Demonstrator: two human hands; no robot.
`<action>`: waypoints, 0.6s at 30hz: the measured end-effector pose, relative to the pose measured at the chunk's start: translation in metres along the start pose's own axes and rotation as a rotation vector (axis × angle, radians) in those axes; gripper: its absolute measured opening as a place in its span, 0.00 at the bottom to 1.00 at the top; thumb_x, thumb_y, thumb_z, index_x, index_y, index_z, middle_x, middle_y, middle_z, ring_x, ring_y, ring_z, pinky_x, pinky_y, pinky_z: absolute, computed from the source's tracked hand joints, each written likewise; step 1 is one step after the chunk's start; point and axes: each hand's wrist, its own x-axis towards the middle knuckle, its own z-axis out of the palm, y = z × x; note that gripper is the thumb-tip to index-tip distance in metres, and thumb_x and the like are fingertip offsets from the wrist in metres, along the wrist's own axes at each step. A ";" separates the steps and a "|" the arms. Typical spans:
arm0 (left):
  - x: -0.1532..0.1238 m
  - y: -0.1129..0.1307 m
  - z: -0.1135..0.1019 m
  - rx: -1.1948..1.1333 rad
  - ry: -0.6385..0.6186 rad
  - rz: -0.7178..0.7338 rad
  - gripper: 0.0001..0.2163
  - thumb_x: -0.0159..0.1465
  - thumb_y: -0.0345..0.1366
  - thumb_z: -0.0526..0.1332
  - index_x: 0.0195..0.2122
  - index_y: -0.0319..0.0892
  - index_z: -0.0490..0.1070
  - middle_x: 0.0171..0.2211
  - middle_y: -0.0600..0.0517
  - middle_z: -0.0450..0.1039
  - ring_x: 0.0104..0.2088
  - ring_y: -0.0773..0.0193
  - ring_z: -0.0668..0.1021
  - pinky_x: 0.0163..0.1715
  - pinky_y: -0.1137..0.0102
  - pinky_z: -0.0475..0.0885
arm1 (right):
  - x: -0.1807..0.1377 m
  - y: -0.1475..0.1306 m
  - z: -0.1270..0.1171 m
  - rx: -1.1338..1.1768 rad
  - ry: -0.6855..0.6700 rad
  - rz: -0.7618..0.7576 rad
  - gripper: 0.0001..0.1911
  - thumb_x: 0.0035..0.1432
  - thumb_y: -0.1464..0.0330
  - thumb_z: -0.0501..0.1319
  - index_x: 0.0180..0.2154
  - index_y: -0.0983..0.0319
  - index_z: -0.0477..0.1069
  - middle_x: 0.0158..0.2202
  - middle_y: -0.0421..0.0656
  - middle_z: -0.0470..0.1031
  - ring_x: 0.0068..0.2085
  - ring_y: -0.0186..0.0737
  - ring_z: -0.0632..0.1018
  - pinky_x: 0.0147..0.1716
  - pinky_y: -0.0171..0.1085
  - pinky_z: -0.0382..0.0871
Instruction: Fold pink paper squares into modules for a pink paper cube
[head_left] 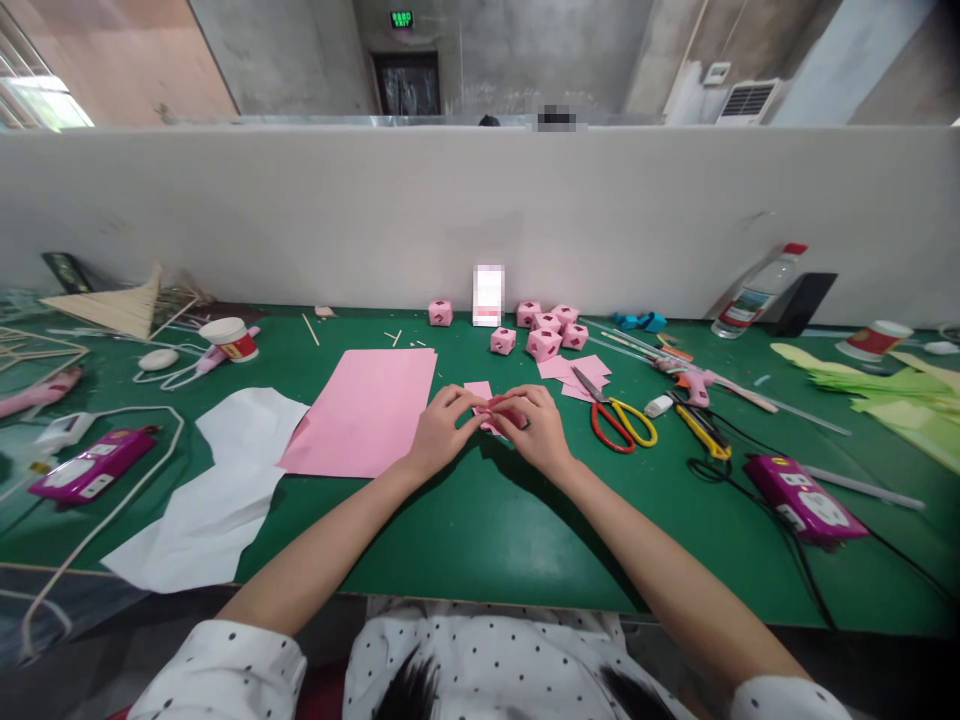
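My left hand (441,425) and my right hand (534,427) meet over the green table (480,530), fingers pinched together on a small folded pink paper piece (495,410). Part of that piece is hidden under my fingers. A large pink paper sheet (364,412) lies flat just left of my left hand. Several small pink paper cubes (546,335) stand behind my hands near the white partition. Red-and-yellow scissors (619,415) lie to the right of my right hand, on small pink paper squares (577,372).
White paper scraps (214,490) lie at the front left. Magenta power strips (94,465) (806,500) sit left and right with cables. A glue gun (694,380), a yellow utility knife (701,430), a bottle (757,290), a glue pot (232,338) and yellow-green paper (900,395) crowd the sides.
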 end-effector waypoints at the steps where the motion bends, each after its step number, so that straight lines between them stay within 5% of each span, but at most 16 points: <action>1: 0.000 -0.001 0.000 0.030 0.001 0.024 0.07 0.66 0.39 0.60 0.42 0.45 0.75 0.38 0.49 0.71 0.44 0.60 0.74 0.46 0.65 0.70 | 0.000 0.000 0.000 0.003 -0.004 0.001 0.05 0.59 0.64 0.64 0.37 0.56 0.79 0.41 0.45 0.76 0.47 0.47 0.72 0.50 0.48 0.65; 18: 0.001 -0.005 -0.005 0.043 -0.022 0.079 0.08 0.66 0.40 0.60 0.34 0.45 0.77 0.33 0.50 0.74 0.39 0.60 0.73 0.42 0.64 0.69 | 0.001 0.000 0.001 0.071 -0.095 -0.010 0.04 0.59 0.67 0.64 0.36 0.57 0.78 0.39 0.44 0.79 0.44 0.44 0.76 0.47 0.44 0.68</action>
